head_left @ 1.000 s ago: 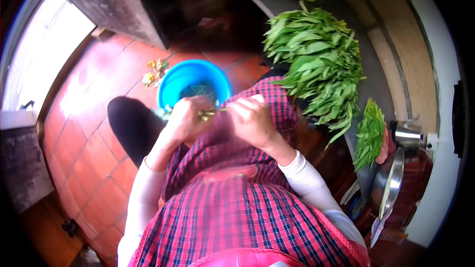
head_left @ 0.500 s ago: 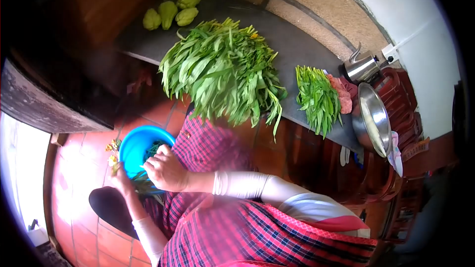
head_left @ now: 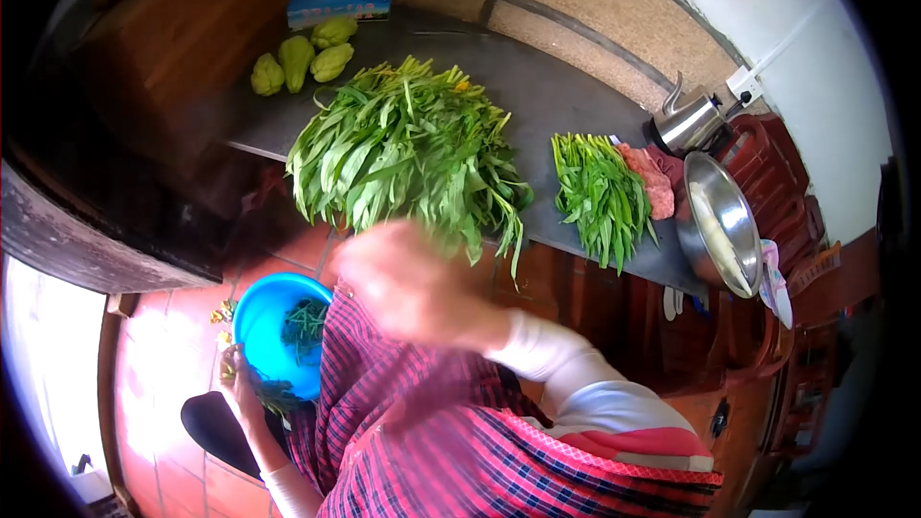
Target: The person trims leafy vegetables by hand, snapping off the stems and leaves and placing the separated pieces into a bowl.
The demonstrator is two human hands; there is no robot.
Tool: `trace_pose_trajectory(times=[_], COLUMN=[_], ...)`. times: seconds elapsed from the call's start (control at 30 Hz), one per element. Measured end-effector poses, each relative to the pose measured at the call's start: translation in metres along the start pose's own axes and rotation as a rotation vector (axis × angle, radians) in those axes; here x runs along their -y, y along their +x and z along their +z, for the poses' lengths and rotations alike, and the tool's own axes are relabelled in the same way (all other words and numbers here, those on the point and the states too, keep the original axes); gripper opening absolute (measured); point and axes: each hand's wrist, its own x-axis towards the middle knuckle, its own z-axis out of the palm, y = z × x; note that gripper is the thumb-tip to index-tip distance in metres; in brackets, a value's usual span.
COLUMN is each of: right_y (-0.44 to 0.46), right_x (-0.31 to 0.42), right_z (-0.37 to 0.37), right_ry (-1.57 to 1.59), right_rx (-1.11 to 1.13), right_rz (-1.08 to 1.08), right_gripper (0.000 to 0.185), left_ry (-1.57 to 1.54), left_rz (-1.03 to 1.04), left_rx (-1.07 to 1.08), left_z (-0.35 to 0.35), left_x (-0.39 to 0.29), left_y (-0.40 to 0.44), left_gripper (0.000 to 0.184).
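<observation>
A blue plastic basin (head_left: pixel 251 321) stands on the floor in front of my knees, with dark green cut pieces (head_left: pixel 305 324) inside. My left hand (head_left: pixel 238 386) is closed at its near left rim, around a small bunch of greens (head_left: pixel 276 397) whose leaves show to the right of the hand. Smeared by motion, my right hand (head_left: pixel 408 283) is in the air over my lap, just below the big heap of leafy greens (head_left: pixel 403 149) on the dark counter. I cannot make out its fingers or anything in them.
Along the counter (head_left: pixel 537 134) are several chayotes (head_left: pixel 297 62), a tissue box (head_left: pixel 338 4), a smaller greens bundle (head_left: pixel 602 194), pinkish meat-like pieces (head_left: pixel 648 180), a steel kettle (head_left: pixel 689 125) and a steel bowl (head_left: pixel 698 230) holding a long pale item. Yellowish scraps (head_left: pixel 223 315) lie left of the basin.
My right hand has left the basin, moving up and right toward the large greens heap. The cut pieces in the basin now show more fully. My left hand stays at the rim.
</observation>
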Motion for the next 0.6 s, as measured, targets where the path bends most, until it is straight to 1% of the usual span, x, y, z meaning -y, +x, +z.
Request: trace_pose_trajectory(times=[0.03, 0.07, 0.1, 0.13, 0.17, 0.2, 0.27, 0.3, 0.4, 0.43, 0.47, 0.53, 0.6], right_y=[0.002, 0.004, 0.0, -0.006, -0.017, -0.027, -0.043, -0.054, -0.055, -0.051, -0.048, -0.039, -0.018], right_x=[-0.029, -0.058, -0.089, -0.124, -0.16, -0.192, -0.234, -0.258, -0.27, -0.266, -0.26, -0.252, -0.233], right_z=[-0.026, -0.052, -0.074, -0.089, -0.101, -0.107, -0.111, -0.109, -0.102, -0.103, -0.107, -0.12, -0.14], right_ry=[-0.178, -0.27, -0.421, -0.53, -0.574, -0.616, -0.413, -0.277, 0.054, 0.052, 0.136, 0.01, 0.06], right_rx=[-0.086, -0.093, -0.054, -0.04, -0.027, -0.014, -0.043, -0.045, -0.057, -0.102, -0.192, -0.26, -0.358], right_rz=[-0.037, 0.044, 0.177, 0.268, 0.388, 0.507, 0.769, 0.843, 1.181, 1.186, 1.188, 0.934, 0.766], right_gripper=[0.013, 0.01, 0.007, 0.009, 0.011, 0.013, 0.017, 0.019, 0.018, 0.013, 0.009, 0.007, 0.005], left_ry=[0.003, 0.062, 0.121, 0.177, 0.199, 0.203, 0.214, 0.184, 0.162, 0.164, 0.17, 0.184, 0.224], left_rz=[0.002, -0.008, -0.018, -0.028, -0.051, -0.048, -0.04, -0.045, -0.082, -0.094, -0.103, -0.125, -0.084], left_rx=[0.021, 0.024, 0.024, 0.022, 0.005, 0.017, 0.04, 0.042, 0.044, 0.049, 0.045, 0.036, 0.037], left_z=[-0.004, 0.0, 0.008, 0.018, 0.028, 0.034, 0.043, 0.047, 0.051, 0.051, 0.05, 0.046, 0.038], left_x=[0.013, 0.012, 0.007, 0.002, -0.008, -0.009, -0.008, -0.008, -0.003, -0.003, -0.004, -0.008, -0.001], left_y=[0.006, 0.006, 0.006, 0.005, 0.002, 0.002, 0.003, 0.002, 0.001, -0.001, -0.002, -0.005, -0.001], left_gripper=[0.016, 0.017, 0.019, 0.021, 0.025, 0.024, 0.023, 0.021, 0.02, 0.019, 0.018, 0.017, 0.016])
